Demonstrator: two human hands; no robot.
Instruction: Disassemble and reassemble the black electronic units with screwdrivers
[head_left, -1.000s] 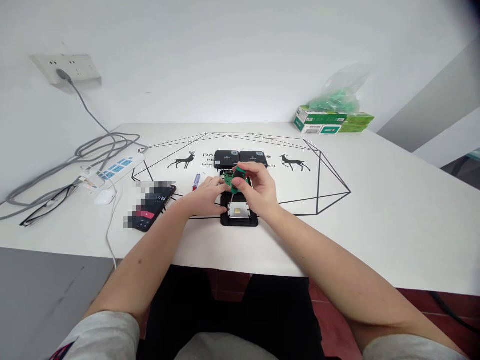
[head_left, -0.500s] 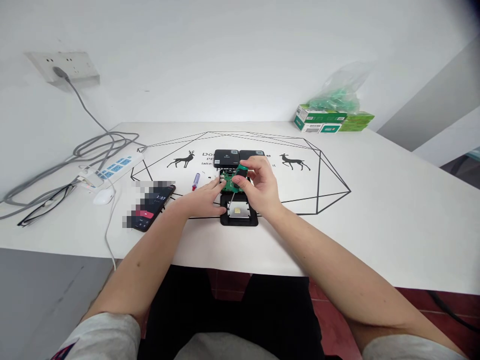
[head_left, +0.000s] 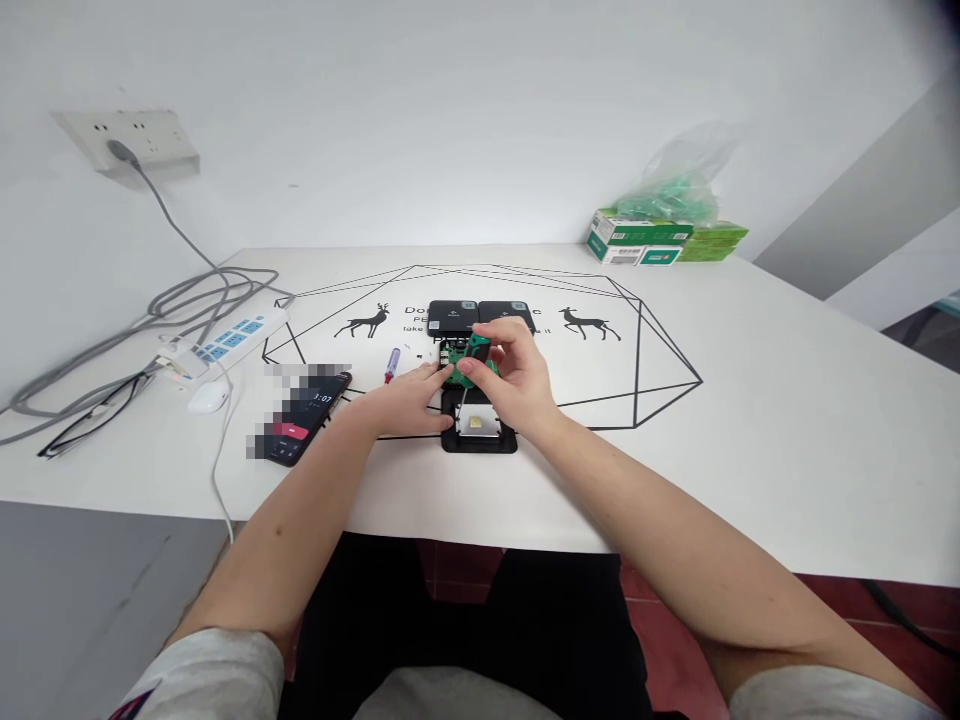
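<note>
My right hand (head_left: 516, 372) grips the green and black handle of a screwdriver (head_left: 477, 350), its thin shaft slanting down to the left. The shaft's tip is by the upper left part of a black casing (head_left: 480, 445) with a silver plate and a small beige square. Just beyond the casing lies a green circuit board (head_left: 451, 372), partly hidden by my right hand. My left hand (head_left: 409, 398) rests with fingers spread, its fingertips at the left edges of the board and the casing.
Two black boxes (head_left: 452, 317) lie behind the board. Left of it are a small purple screwdriver (head_left: 392, 365), a phone (head_left: 307, 418), a white mouse (head_left: 208, 397), glasses (head_left: 94, 415) and a power strip (head_left: 244, 335) with cables. Green boxes (head_left: 641, 235) stand at the back right.
The screwdriver's handle has tipped slightly to the left and stands more upright, with my right hand shifted a little left. My left hand has stayed in place.
</note>
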